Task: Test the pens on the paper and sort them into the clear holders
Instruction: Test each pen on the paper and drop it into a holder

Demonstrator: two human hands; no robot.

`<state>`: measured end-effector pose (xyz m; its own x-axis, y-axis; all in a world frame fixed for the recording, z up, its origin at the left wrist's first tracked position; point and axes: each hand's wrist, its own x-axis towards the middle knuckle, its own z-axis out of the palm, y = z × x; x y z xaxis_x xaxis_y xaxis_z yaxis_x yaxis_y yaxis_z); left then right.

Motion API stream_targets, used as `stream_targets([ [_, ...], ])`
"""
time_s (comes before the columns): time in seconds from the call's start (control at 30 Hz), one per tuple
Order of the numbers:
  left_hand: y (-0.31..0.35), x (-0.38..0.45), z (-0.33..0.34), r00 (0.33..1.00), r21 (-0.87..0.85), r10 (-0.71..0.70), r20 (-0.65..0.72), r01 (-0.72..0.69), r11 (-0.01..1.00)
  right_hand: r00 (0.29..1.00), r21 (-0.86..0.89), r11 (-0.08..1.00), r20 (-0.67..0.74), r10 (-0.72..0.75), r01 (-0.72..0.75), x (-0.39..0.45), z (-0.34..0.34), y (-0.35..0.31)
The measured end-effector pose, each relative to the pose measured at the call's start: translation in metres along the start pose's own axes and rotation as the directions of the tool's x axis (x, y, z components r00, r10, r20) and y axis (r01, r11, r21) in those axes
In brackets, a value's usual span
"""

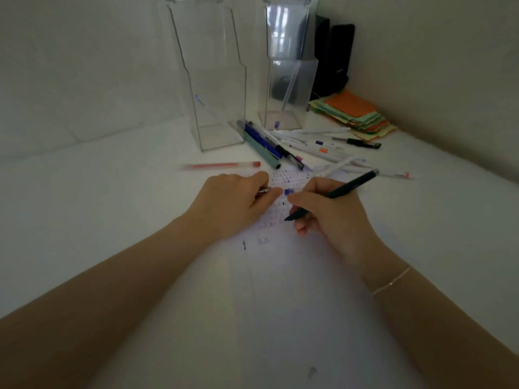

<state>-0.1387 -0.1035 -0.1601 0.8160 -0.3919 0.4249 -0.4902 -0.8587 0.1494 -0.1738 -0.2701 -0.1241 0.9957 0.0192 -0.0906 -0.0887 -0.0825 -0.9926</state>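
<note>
My right hand [327,217] grips a black pen [349,186], its tip down on the white paper [280,262], which bears small printed marks. My left hand [236,203] rests on the paper beside it, fingers curled round a small metallic thing, with a blue cap [287,191] just off its fingertips. Two tall clear holders stand at the back: the left holder [216,113] has one clear pen with a blue end leaning inside, the right holder [286,94] holds a pale pen. A pile of loose pens [297,148] lies between the holders and the paper.
A red pen [222,165] lies alone left of the pile. A stack of orange and green papers [356,115] sits at the back right by the wall. A black object [334,54] stands behind the right holder. A black pen [362,143] lies by the stack.
</note>
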Motion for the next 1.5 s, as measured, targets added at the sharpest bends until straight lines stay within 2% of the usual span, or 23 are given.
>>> stream_targets([
  [0.23, 0.0, 0.0, 0.005, 0.996, 0.052, 0.084, -0.038, -0.082, 0.995, 0.986, -0.243, 0.965, -0.11, -0.126, 0.096, -0.006, 0.012, 0.013],
  [0.3, 0.0, 0.0, 0.004, 0.992, 0.067, 0.102, -0.068, -0.098, 0.993, 0.984, -0.257, 0.96, -0.108, -0.14, 0.108, -0.007, 0.015, 0.014],
  [0.43, 0.001, -0.001, 0.004, 0.998, 0.054, 0.049, -0.036, -0.047, 0.997, 0.988, -0.29, 0.95, -0.059, -0.142, 0.119, -0.006, 0.014, 0.015],
  [0.6, 0.001, 0.001, 0.004, 0.998, 0.09, -0.026, 0.051, 0.021, 0.996, 0.986, -0.295, 0.944, -0.034, -0.163, 0.146, -0.007, 0.016, 0.016],
  [1.13, 0.002, 0.002, 0.003, 0.996, 0.089, -0.019, 0.09, 0.011, 0.996, 0.983, -0.297, 0.945, -0.075, -0.169, 0.139, -0.007, 0.016, 0.018],
  [1.23, 0.002, 0.002, 0.002, 0.995, 0.088, -0.021, 0.099, 0.013, 0.996, 0.985, -0.285, 0.947, -0.048, -0.168, 0.148, -0.007, 0.015, 0.018],
  [1.5, 0.003, 0.0, 0.001, 0.997, 0.082, -0.031, 0.066, 0.026, 0.996, 0.986, -0.255, 0.956, -0.039, -0.16, 0.145, -0.008, 0.015, 0.019],
])
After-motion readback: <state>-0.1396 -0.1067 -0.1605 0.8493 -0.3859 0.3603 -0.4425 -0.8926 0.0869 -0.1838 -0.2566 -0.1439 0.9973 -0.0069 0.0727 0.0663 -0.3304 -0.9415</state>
